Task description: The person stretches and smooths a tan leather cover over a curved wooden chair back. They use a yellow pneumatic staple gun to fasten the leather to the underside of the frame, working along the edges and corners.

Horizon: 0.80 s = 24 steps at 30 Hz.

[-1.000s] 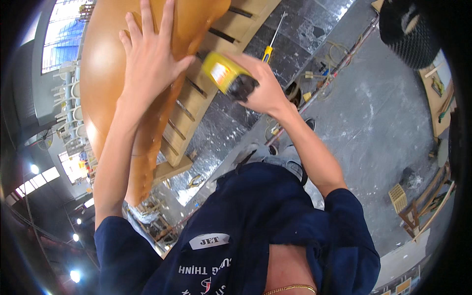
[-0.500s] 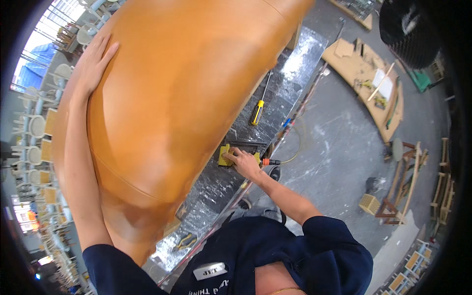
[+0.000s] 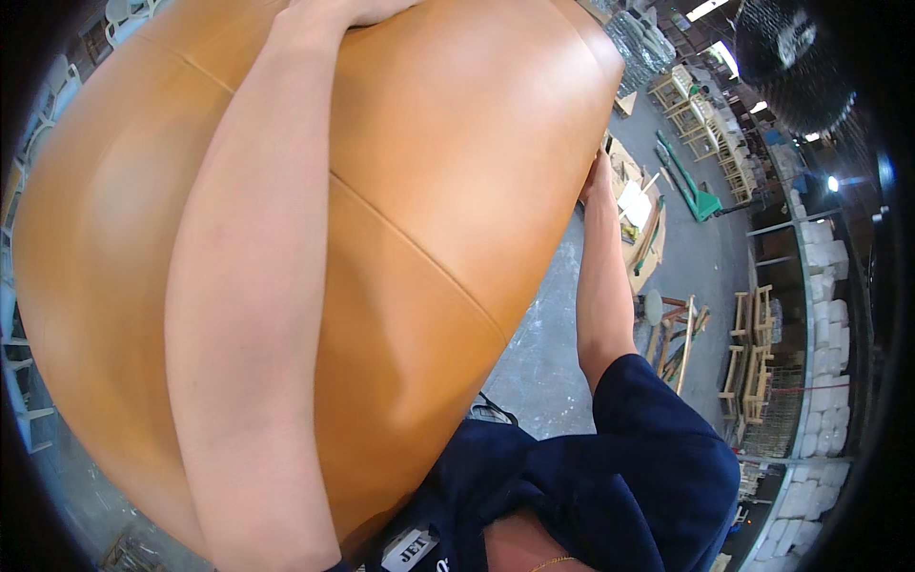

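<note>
A big, rounded piece of furniture upholstered in tan leather [image 3: 419,124], with stitched seams, fills the middle and left of the view, close to me. My left arm lies across its top, and my left hand [image 3: 367,11] rests at its far side; the fingers are cut off by the upper edge. On the right, my right hand [image 3: 597,179] holds the rim of the upholstered piece, its fingers partly hidden by the leather. The underside of the piece does not show.
Beyond my right hand lies a brown board [image 3: 651,272] with tools and a white sheet. A green pallet jack [image 3: 703,202] stands farther off. Wooden frames [image 3: 748,357] and shelves of white bundles [image 3: 824,334] line the right. White chairs [image 3: 38,143] edge the left.
My right hand has let go of the yellow staple gun and taken the leather piece's right rim. The piece is higher, nearer and turned. The bench and screwdriver are out of sight.
</note>
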Each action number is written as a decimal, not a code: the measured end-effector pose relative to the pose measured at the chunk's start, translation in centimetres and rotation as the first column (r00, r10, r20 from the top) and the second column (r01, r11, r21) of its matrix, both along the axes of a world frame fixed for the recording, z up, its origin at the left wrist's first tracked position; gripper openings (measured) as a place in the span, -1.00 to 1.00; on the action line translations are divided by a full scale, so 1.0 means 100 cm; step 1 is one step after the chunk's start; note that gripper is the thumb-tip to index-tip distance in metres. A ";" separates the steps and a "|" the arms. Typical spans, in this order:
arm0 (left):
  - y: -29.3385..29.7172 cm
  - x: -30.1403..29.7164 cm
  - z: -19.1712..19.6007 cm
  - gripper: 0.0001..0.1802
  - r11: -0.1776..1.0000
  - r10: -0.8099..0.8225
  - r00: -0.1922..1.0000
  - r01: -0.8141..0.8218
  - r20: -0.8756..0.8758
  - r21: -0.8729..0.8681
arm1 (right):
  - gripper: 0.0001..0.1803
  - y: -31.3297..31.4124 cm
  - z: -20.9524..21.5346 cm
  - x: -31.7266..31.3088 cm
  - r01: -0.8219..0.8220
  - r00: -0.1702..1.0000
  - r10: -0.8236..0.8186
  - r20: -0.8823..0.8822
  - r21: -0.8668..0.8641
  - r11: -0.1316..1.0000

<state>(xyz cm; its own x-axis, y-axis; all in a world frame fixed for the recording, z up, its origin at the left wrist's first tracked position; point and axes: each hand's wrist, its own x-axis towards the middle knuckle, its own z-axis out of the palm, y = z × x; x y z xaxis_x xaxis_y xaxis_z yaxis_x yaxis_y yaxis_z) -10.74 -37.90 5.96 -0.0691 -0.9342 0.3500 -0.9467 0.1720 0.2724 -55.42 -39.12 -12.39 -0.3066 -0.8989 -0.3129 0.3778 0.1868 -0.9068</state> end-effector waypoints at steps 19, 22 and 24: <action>0.003 -0.001 -0.005 -0.28 0.998 -0.019 0.998 0.016 -0.055 -0.053 | -0.57 -0.009 -0.026 -0.011 -0.044 0.944 0.018 -0.328 -0.074 0.996; -0.009 -0.001 -0.009 -0.28 0.999 -0.009 0.999 0.007 -0.044 -0.052 | -0.57 -0.012 -0.029 -0.010 -0.029 0.944 -0.005 -0.330 -0.095 0.995; -0.005 0.000 -0.004 -0.28 0.999 -0.027 0.999 0.026 -0.033 -0.042 | -0.57 -0.015 -0.031 -0.009 -0.023 0.946 -0.012 -0.323 -0.104 0.994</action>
